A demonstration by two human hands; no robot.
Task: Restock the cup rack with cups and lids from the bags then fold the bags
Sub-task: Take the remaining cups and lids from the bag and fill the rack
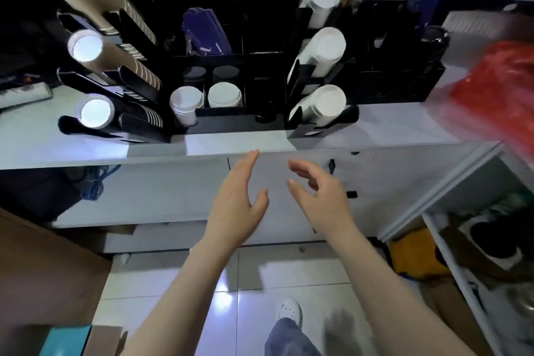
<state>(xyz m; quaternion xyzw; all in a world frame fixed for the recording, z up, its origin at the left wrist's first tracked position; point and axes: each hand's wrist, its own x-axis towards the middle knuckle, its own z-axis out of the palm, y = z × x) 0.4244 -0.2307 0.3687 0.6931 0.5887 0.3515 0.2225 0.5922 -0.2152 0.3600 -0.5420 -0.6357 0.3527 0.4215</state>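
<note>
Left hand [237,199] and right hand [320,196] are hovering released, grasping nothing, just short of the worktop [231,144] edge. Cup rack [135,87] is standing behind, red bag [502,89] lying far right.

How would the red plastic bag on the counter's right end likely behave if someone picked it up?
The red plastic bag looks thin, crinkled and slumped, so it would probably flop and sag. Its glossy film may feel slippery. Its contents are hidden, so weight is uncertain.
</note>
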